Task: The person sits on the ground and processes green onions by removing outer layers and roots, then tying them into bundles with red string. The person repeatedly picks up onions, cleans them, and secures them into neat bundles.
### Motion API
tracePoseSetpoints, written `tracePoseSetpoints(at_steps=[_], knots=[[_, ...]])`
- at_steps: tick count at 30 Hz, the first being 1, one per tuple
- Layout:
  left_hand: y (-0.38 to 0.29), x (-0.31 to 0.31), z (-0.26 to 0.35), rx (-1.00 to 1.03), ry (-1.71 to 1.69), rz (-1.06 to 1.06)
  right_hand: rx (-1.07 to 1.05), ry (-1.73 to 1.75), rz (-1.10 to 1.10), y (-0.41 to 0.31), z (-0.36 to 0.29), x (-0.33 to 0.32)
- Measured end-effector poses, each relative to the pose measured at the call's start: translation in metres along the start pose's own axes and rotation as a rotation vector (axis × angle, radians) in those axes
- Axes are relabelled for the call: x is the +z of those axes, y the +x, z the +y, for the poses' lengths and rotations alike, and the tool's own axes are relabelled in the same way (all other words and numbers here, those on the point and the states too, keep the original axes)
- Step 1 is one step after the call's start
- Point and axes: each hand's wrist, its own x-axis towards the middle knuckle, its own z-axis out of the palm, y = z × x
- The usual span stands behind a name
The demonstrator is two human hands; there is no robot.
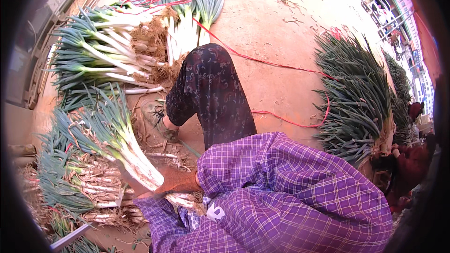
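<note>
A bunch of long green onions (137, 158) slants across my lap, green tops toward the upper left and rooty white ends toward me. My right hand (179, 180), in an orange-brown glove, grips across the bunch near its root ends. My left hand (130, 179) is blurred and partly covered by the stalks. It holds the bunch from the left side, its fingers hard to make out. Dirt-stained white stalks and roots (182, 201) stick out below my right hand. Beside my left hand lies a pile of unpeeled green onions (102, 186) with dry brown skins.
Peeled green onions (112, 51) are heaped at the upper left, with red twine (242, 55) trailing from them. Bundled green onions (355, 102) stand on the right, near another person (409, 165). A metal bar (70, 237) juts in at lower left. My shoe (160, 121) rests among scraps.
</note>
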Motion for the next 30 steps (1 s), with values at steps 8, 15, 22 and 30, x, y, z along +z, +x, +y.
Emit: tracePoseSetpoints(at_steps=[8, 15, 22, 30], knots=[[0.007, 0.044, 0.091, 0.144, 0.323, 0.050, -0.322, -0.196, 0.107, -0.038, -0.077, 0.006], [0.068, 0.302, 0.117, 0.324, 0.226, -0.278, -0.652, -0.117, 0.432, -0.097, -0.176, -0.074], [0.088, 0.317, 0.123, 0.336, 0.573, -0.818, -0.322, -0.178, 0.931, -0.244, -0.132, -0.203], [0.109, 0.058, 0.166, -0.014, 0.511, 0.044, 0.254, 0.371, 1.290, -0.270, 0.129, -0.261]])
